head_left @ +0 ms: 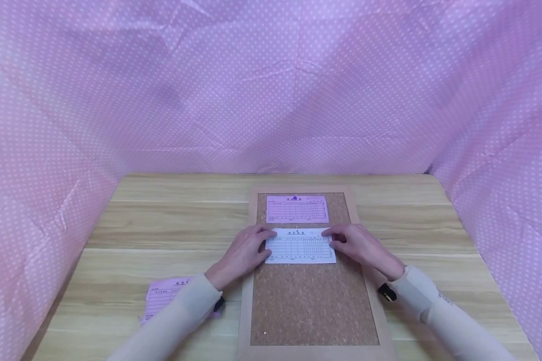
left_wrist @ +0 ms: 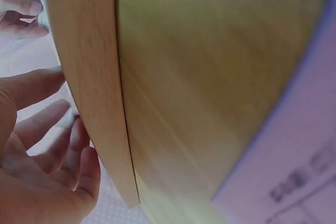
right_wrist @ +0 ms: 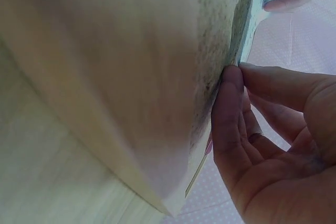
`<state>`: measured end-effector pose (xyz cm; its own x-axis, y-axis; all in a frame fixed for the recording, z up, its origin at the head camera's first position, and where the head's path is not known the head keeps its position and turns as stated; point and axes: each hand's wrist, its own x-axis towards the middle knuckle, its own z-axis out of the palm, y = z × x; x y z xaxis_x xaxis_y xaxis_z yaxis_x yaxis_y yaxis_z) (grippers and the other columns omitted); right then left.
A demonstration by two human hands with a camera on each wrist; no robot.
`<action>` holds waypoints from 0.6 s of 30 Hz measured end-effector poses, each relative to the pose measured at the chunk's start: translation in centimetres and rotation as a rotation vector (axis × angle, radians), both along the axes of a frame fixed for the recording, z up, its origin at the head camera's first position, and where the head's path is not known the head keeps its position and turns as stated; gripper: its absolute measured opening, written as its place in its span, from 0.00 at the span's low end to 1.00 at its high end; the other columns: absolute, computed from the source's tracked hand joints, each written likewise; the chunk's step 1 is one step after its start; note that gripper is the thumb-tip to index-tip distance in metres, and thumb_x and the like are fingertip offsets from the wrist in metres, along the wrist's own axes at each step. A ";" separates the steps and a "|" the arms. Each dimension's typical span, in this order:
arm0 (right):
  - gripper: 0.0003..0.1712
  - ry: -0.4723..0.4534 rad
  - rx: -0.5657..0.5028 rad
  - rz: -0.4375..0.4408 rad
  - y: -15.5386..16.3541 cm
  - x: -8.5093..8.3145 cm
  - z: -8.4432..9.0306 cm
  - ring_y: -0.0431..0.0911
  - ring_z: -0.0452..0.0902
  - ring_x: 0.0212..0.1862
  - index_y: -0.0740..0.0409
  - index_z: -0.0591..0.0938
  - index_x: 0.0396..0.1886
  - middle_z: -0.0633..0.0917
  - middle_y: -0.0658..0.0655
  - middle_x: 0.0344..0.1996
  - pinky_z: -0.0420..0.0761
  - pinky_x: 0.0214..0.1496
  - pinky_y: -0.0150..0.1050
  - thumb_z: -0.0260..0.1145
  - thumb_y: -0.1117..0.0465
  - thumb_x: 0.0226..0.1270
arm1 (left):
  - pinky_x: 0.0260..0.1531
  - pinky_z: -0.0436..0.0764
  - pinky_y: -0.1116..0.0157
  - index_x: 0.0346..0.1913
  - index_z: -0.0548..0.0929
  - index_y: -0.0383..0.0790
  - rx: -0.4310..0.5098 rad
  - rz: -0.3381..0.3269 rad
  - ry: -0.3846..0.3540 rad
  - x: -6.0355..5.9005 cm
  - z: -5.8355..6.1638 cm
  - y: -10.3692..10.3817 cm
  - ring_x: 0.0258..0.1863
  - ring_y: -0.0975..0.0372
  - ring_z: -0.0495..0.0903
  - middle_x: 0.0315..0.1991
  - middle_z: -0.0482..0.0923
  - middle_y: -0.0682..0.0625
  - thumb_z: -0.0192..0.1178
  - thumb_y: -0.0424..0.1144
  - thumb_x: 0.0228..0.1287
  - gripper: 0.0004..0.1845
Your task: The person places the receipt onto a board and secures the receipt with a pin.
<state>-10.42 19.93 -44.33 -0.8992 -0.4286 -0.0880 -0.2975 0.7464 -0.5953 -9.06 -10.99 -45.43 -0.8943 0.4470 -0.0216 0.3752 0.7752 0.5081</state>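
Note:
A white printed receipt form (head_left: 300, 248) lies over the corkboard (head_left: 311, 306), just below a pink receipt form (head_left: 275, 208) with a purple pushpin (head_left: 295, 198) at its top. My left hand (head_left: 244, 248) has thumb and forefinger at the white form's left edge. At the opposite edge, my right hand (head_left: 359, 245) pinches the form between thumb and forefinger. The right wrist view shows the white form (right_wrist: 254, 17) edge-on, with a dark gap between it and the cork. In the left wrist view the board's wooden frame (left_wrist: 84, 40) hides most of the form.
More pink receipt paper (head_left: 160, 298) lies on the wooden table (head_left: 117, 250) left of the board, partly under my left sleeve (head_left: 176, 316). The board's frame (head_left: 246, 321) runs close to the front. Pink dotted cloth (head_left: 271, 90) hangs around the back and sides.

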 end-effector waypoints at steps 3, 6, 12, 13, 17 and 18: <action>0.15 -0.008 0.012 -0.003 -0.1 0.0 0.1 0.41 0.73 0.33 0.63 0.88 0.54 0.82 0.49 0.31 0.72 0.33 0.34 0.70 0.69 0.68 | 0.64 0.74 0.50 0.64 0.82 0.36 -0.030 -0.004 0.007 0.0 0.1 -0.2 0.64 0.48 0.74 0.67 0.73 0.39 0.72 0.36 0.65 0.25; 0.15 -0.011 0.020 0.000 -0.2 -0.1 0.2 0.41 0.73 0.34 0.64 0.88 0.53 0.83 0.49 0.32 0.74 0.35 0.34 0.71 0.68 0.67 | 0.65 0.73 0.50 0.65 0.82 0.36 -0.067 -0.016 0.020 0.0 0.1 -0.3 0.66 0.47 0.72 0.70 0.70 0.38 0.72 0.39 0.66 0.26; 0.18 0.021 0.051 0.031 0.1 -0.1 0.0 0.41 0.76 0.37 0.64 0.88 0.52 0.84 0.49 0.35 0.78 0.40 0.37 0.76 0.65 0.63 | 0.63 0.74 0.48 0.66 0.81 0.36 -0.174 -0.102 0.092 -0.1 0.1 -0.9 0.69 0.46 0.68 0.76 0.65 0.40 0.73 0.50 0.64 0.32; 0.19 0.030 0.062 0.036 0.1 0.0 0.0 0.41 0.76 0.37 0.63 0.88 0.52 0.83 0.49 0.35 0.78 0.41 0.38 0.76 0.64 0.62 | 0.62 0.75 0.47 0.67 0.81 0.37 -0.190 -0.116 0.103 -0.1 0.1 -1.0 0.70 0.45 0.68 0.76 0.64 0.40 0.73 0.53 0.64 0.34; 0.21 0.051 0.114 0.043 0.3 0.2 -0.2 0.43 0.74 0.39 0.61 0.87 0.54 0.83 0.51 0.40 0.76 0.42 0.40 0.77 0.60 0.63 | 0.66 0.70 0.41 0.68 0.80 0.38 -0.225 -0.162 0.119 -0.2 0.2 -1.4 0.74 0.43 0.63 0.77 0.65 0.42 0.72 0.58 0.62 0.38; 0.21 0.054 0.123 0.043 0.3 0.2 -0.2 0.44 0.74 0.39 0.60 0.87 0.55 0.83 0.52 0.41 0.75 0.42 0.40 0.77 0.59 0.63 | 0.68 0.68 0.40 0.69 0.79 0.38 -0.229 -0.171 0.114 -0.2 0.2 -1.5 0.75 0.43 0.62 0.76 0.65 0.42 0.72 0.58 0.63 0.38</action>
<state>-10.19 20.25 -44.51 -0.8850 -0.4558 -0.0945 -0.3598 0.7986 -0.4824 -9.23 -12.45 -45.22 -0.8092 0.5860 -0.0429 0.5543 0.7857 0.2746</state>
